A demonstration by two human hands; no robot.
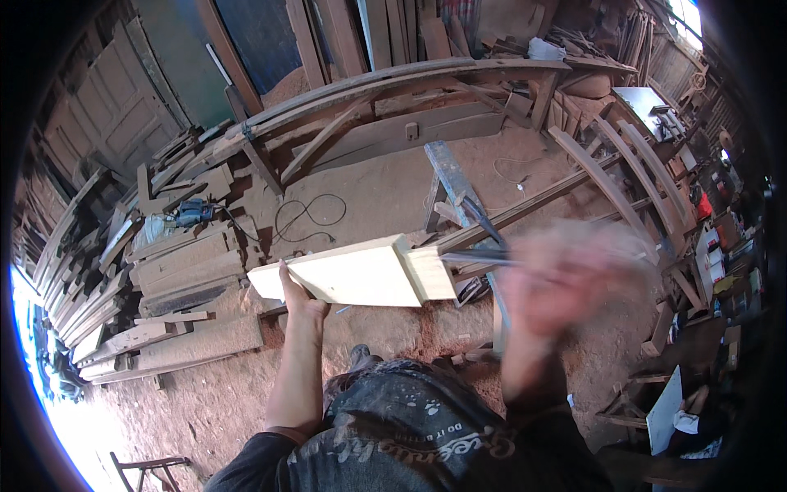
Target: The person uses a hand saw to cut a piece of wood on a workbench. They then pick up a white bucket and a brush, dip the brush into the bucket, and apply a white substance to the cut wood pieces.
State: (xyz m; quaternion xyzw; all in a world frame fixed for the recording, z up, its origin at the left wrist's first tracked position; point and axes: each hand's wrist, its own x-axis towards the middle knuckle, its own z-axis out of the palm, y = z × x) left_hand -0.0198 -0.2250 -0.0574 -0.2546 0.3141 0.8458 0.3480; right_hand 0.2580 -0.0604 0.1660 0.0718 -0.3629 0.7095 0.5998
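My left hand (303, 302) grips the left part of a pale, freshly cut board (352, 275), thumb over its upper edge. The board slants up to the right and has a stepped, thinner tongue (433, 275) at its right end. Just right of that tongue is my right hand (545, 287), badly smeared by motion. A dark, narrow tool (479, 257) sticks out from it toward the tongue; its exact kind is too blurred to tell. Another dark bar (484, 220) angles up beside the tool, and whether the two are joined is unclear.
A blue-painted trestle (451, 176) and long wooden beams (541, 205) stand ahead. At the left, a blue power tool (195, 213) sits on stacked planks (184, 266), its dark cord (316, 215) looping over the sawdust floor. Curved wooden pieces (611, 180) lean at the right.
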